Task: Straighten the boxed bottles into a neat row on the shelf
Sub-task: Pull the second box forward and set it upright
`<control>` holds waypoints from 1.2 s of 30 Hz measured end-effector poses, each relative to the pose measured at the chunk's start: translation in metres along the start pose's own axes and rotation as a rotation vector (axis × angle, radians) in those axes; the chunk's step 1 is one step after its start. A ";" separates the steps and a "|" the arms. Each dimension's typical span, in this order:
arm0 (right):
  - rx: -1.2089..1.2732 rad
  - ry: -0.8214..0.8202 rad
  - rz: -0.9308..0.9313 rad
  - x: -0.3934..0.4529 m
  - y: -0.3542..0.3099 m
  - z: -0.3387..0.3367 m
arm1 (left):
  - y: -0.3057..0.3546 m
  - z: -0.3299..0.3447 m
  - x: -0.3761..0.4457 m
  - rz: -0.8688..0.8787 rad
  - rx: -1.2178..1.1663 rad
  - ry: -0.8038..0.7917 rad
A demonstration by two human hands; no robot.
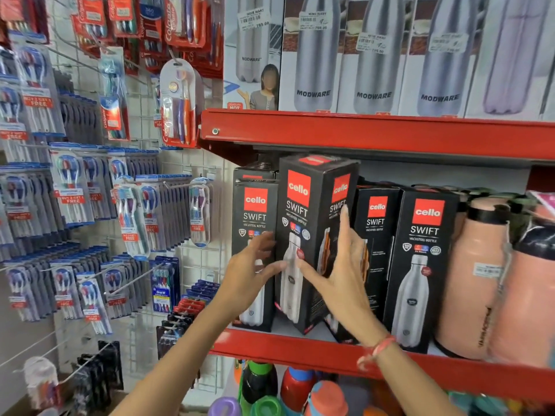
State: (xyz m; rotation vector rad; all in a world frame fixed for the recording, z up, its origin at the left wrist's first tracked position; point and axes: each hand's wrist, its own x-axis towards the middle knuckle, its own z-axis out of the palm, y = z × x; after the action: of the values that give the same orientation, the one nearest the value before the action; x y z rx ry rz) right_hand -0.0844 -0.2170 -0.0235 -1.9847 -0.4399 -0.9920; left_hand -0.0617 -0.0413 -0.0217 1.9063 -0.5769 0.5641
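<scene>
Several black Cello Swift bottle boxes stand on the middle red shelf (300,352). One box (309,223) is turned at an angle and sticks out in front of the others. My left hand (252,274) presses on its left face, thumb across the front. Against its right face lies my right hand (342,271), fingers spread and pointing up. Left of it stands another box (253,217), facing forward. To the right, two more boxes (375,235) (423,265) stand upright, the nearer one partly hidden behind my right hand.
Peach flasks (471,280) stand at the shelf's right end. Modware bottle boxes (372,55) fill the shelf above. Coloured bottles (297,388) sit on the shelf below. Toothbrush packs (75,190) hang on a wire grid to the left.
</scene>
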 end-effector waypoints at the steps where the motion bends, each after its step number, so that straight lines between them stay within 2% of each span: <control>1: 0.044 -0.056 -0.020 0.003 0.001 -0.011 | 0.003 0.000 0.000 0.006 0.028 -0.041; 4: 0.181 -0.214 0.001 0.010 0.006 -0.033 | 0.011 0.006 0.001 0.015 0.006 -0.158; 9: 0.232 -0.407 0.044 0.024 0.012 -0.031 | 0.012 0.031 -0.001 -0.020 -0.019 0.016; 13: 0.116 -0.369 0.161 0.032 0.016 -0.015 | 0.005 0.050 0.006 -0.058 0.053 0.122; 18: 0.051 -0.266 0.212 0.031 0.026 -0.002 | -0.002 0.064 0.017 -0.078 0.167 0.145; 24: 0.000 -0.253 0.229 0.025 0.036 0.006 | -0.007 0.077 0.017 -0.103 0.233 0.159; 27: -0.071 -0.187 0.213 0.024 0.032 0.007 | -0.009 0.078 0.022 -0.127 0.297 0.138; 30: -0.224 -0.081 0.128 0.017 0.026 -0.002 | -0.010 0.075 0.023 -0.117 0.459 0.145; 33: -0.330 0.201 -0.053 0.008 0.023 -0.020 | -0.009 0.070 0.015 -0.035 0.565 0.177; 35: -0.410 0.355 -0.037 0.007 0.028 -0.033 | -0.003 0.067 0.010 0.012 0.537 0.202; 36: -0.453 0.382 0.017 0.007 0.030 -0.037 | 0.000 0.067 0.008 0.037 0.529 0.221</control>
State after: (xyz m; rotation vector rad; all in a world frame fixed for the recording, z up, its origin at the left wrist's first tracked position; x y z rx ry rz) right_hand -0.0791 -0.2651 -0.0224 -2.1094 0.0187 -1.5244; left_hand -0.0472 -0.1043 -0.0412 2.2841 -0.3371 1.0137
